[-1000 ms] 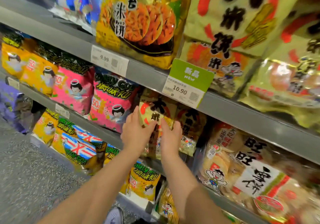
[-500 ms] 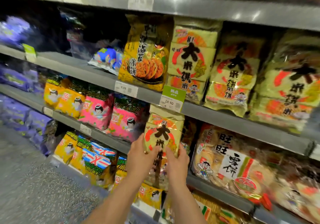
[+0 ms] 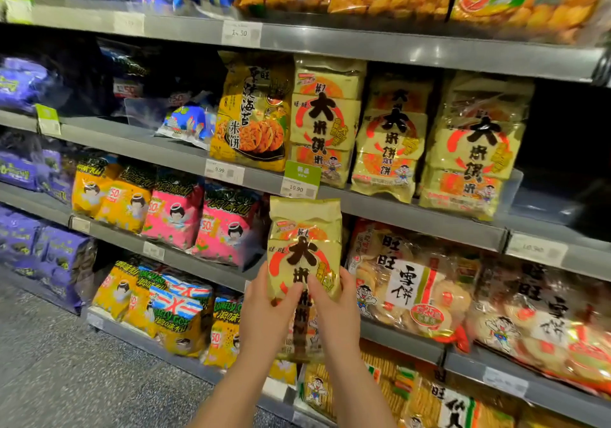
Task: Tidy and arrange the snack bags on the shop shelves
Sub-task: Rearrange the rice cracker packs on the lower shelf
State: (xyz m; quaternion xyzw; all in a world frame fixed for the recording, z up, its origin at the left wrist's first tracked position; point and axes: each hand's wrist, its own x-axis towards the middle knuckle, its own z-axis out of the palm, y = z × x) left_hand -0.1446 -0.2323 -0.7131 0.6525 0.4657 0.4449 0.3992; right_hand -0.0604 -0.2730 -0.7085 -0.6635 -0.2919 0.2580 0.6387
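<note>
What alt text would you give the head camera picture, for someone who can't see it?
A person's left hand and right hand hold a yellow rice cracker bag upright in front of shop shelves. Matching bags stand on the shelf above, near a green price tag; pink snack bags sit to the left.

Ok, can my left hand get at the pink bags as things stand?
Not yet, probably: the left hand and right hand both grip the yellow bag. The pink bags sit just left of it with nothing in between, so once freed it likely could.
</note>
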